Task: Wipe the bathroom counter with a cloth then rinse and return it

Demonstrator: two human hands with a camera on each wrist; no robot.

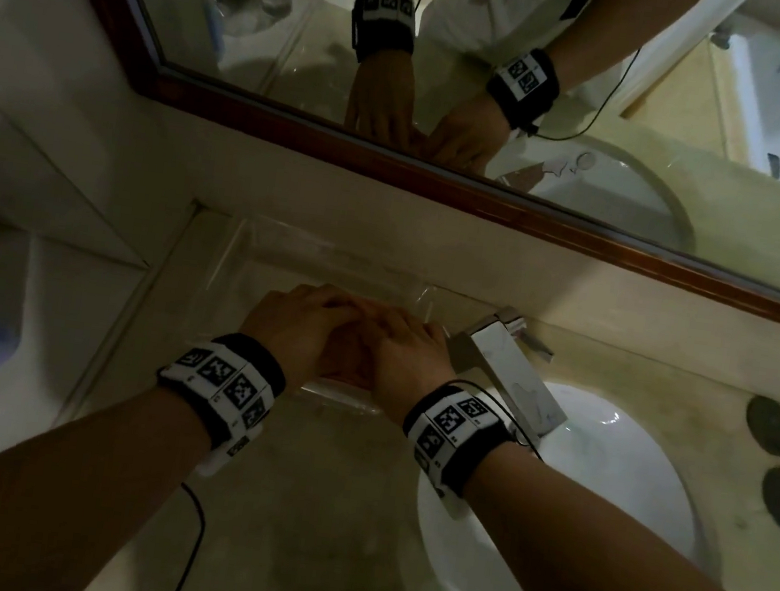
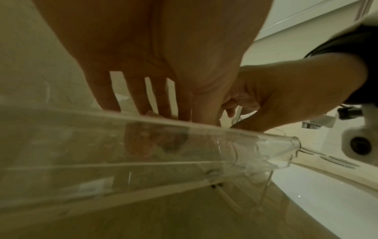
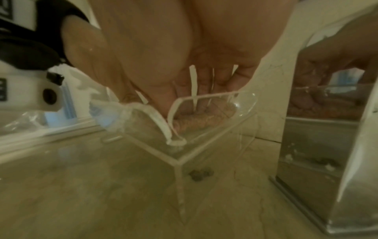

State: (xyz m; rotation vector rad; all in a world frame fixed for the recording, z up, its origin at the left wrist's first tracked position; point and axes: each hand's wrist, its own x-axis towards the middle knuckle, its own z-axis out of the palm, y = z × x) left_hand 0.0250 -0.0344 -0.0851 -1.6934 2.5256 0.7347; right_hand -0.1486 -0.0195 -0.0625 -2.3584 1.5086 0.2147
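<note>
The pinkish cloth [image 3: 196, 121] lay in the clear tray [image 3: 204, 142] on the worktop [image 1: 327, 508], directly under both hands, its long axis crosswise to the straight, slightly spread fingers [image 2: 143, 97] of the left hand [image 1: 295, 332] and right hand [image 1: 401, 350] resting on it.

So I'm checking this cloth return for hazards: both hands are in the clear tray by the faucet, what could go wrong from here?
The clear tray stands on thin legs, and both the left hand and right hand press the pinkish cloth into it; a hard push might tip or crack it. It sits beside the sink basin, so it could slide in. A damp cloth may drip onto the counter.
</note>
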